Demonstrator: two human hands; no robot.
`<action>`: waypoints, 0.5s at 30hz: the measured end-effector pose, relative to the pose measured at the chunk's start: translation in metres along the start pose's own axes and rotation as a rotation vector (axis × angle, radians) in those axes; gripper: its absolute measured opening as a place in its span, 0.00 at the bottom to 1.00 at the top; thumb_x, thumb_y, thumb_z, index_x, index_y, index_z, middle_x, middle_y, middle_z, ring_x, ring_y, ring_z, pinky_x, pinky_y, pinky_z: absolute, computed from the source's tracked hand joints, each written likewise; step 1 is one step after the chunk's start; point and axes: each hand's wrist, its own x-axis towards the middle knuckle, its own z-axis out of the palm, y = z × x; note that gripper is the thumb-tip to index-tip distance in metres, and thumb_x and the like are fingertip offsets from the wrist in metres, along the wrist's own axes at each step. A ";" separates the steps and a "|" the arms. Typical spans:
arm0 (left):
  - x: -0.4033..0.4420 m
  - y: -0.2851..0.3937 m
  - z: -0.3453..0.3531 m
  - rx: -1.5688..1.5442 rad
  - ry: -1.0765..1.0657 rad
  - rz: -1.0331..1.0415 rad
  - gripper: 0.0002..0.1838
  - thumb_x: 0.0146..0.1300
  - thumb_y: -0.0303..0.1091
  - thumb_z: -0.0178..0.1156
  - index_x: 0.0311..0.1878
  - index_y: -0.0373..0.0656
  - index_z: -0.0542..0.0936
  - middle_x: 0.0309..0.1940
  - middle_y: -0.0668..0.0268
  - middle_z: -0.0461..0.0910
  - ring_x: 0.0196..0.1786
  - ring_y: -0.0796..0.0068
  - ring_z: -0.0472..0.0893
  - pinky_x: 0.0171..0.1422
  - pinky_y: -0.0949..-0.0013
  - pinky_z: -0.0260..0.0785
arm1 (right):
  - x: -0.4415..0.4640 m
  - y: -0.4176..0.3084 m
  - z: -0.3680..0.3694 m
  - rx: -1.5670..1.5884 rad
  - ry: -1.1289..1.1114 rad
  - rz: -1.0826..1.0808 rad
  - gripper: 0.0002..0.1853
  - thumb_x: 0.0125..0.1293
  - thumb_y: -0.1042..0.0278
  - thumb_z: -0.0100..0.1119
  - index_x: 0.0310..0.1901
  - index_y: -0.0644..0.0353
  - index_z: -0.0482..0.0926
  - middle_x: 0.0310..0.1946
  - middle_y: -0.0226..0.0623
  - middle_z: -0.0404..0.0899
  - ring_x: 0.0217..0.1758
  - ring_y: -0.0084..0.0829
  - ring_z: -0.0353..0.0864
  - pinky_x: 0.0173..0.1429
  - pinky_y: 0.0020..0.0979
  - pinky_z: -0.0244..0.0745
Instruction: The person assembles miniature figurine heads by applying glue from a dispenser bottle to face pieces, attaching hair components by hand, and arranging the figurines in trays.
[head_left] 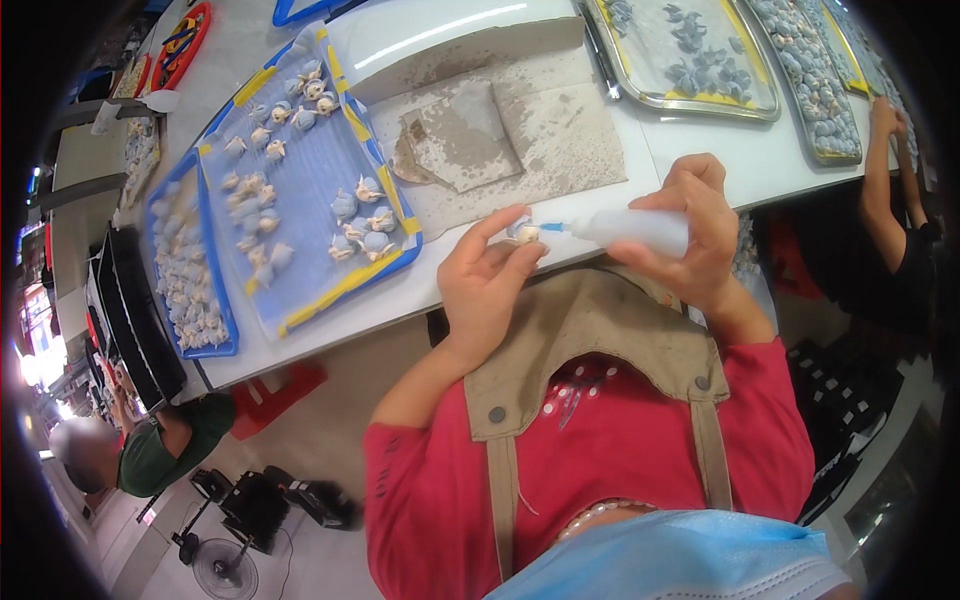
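Between the thumb and fingers of my left hand [490,275] is a small grey-and-cream figurine [524,231], held above the table's front edge. My right hand [690,235] is wrapped round a translucent squeeze bottle [650,231], which lies nearly level. Its blue nozzle tip points left and meets or almost meets the figurine; the exact contact is too small to tell. Beyond my hands lies a stained cardboard sheet [570,135] with a smaller piece [465,135] on it. To the left, a blue tray [412,222] lined with film and yellow tape holds several similar figurines [375,243].
Another blue tray [235,340] of figurines stands at the far left. Metal trays [690,108] with grey pieces are at the upper right. A co-worker's arm [880,180] reaches in at the right; a person in green [160,450] is at the lower left.
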 end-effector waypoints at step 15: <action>-0.004 0.001 -0.007 -0.006 -0.017 0.021 0.19 0.62 0.21 0.58 0.57 0.33 0.71 0.47 0.60 0.78 0.42 0.78 0.79 0.44 0.78 0.71 | 0.008 -0.010 0.008 -0.043 -0.022 -0.068 0.19 0.36 0.62 0.78 0.26 0.62 0.79 0.22 0.32 0.71 0.31 0.35 0.68 0.37 0.31 0.64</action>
